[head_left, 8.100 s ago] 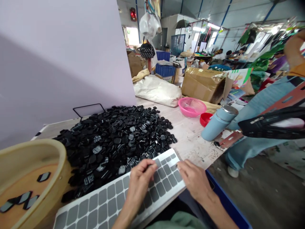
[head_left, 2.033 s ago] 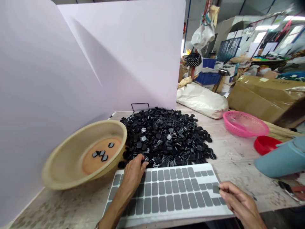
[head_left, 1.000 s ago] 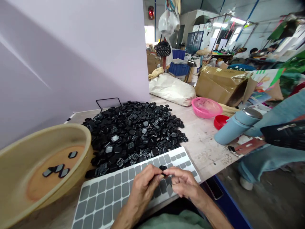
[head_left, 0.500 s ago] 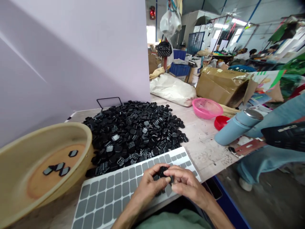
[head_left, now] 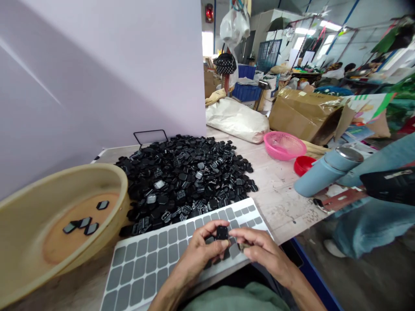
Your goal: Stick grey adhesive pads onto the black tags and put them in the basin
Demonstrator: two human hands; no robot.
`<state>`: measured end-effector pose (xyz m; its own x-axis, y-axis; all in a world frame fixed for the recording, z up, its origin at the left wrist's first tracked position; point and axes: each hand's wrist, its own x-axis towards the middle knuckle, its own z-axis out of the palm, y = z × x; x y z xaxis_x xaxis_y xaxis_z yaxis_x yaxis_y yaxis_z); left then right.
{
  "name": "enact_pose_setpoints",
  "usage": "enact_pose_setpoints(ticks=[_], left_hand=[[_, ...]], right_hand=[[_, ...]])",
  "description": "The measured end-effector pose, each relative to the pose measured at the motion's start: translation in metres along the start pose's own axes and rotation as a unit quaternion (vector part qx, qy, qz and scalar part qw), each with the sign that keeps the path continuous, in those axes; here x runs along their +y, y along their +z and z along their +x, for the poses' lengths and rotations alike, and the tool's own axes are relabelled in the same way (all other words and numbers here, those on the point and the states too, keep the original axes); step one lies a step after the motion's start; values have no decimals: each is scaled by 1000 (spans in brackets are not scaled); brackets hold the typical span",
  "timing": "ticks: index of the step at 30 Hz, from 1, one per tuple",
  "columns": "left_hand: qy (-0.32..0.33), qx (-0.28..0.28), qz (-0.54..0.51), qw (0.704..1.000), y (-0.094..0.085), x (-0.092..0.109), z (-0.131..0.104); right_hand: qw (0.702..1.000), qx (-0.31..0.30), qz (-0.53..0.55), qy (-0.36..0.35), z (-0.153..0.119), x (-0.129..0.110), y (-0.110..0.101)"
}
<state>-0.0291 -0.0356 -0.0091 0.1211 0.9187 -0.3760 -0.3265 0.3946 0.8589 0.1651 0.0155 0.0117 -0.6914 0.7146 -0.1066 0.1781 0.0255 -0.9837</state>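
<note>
Black piece (head_left: 221,232) pinched between thumb and fingers of the left grip (head_left: 205,247), flat side showing, held above the right end of a white sheet (head_left: 245,218). Right grip (head_left: 262,248) just beside, fingers curled, index fingertip close to that piece; contact uncertain, and impossible to tell whether anything small between thumb and finger there. Rows of grey patches (head_left: 151,262) across the sheet, several hidden under both hands.

Close beyond the far edge of the sheet, a broad heap of similar black pieces (head_left: 189,172), filling most of the middle of the counter (head_left: 272,183) and blocking the way to the back. Behind it, a thin black wire frame (head_left: 150,131) and a tall pale panel (head_left: 129,65), closing off the left and rear. To the left, a large yellowish basin (head_left: 123,185), rim near the sheet, with four pieces (head_left: 103,205) on the bottom.

On the right, well apart from the hands: pink basket (head_left: 282,155), red bowl (head_left: 301,167) and light-blue bottle (head_left: 319,172), crowding the counter's edge near a reddish strap (head_left: 340,200). Farther back, white sack (head_left: 238,121) and cardboard box (head_left: 295,114). Past the right edge, a person's jeans-clad leg (head_left: 372,224).
</note>
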Motion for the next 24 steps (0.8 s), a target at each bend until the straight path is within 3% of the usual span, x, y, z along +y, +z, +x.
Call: enact_pose_setpoints(ticks=[5,8,13,24], left_hand=[[-6,-1,-101,995,4,-4,4],[-16,-9,-113,993,9,-6,5],[-18,-1,-113,993,12,-8,5],[-34,7,-111,993,15,-9,6]], right_hand=[[979,130,-149,-57,-1,10,5],[955,168,-218,-109,0,16,12],[935,160,-272,-162,3,21,18],[925,137,-314,-166,2,24,18]])
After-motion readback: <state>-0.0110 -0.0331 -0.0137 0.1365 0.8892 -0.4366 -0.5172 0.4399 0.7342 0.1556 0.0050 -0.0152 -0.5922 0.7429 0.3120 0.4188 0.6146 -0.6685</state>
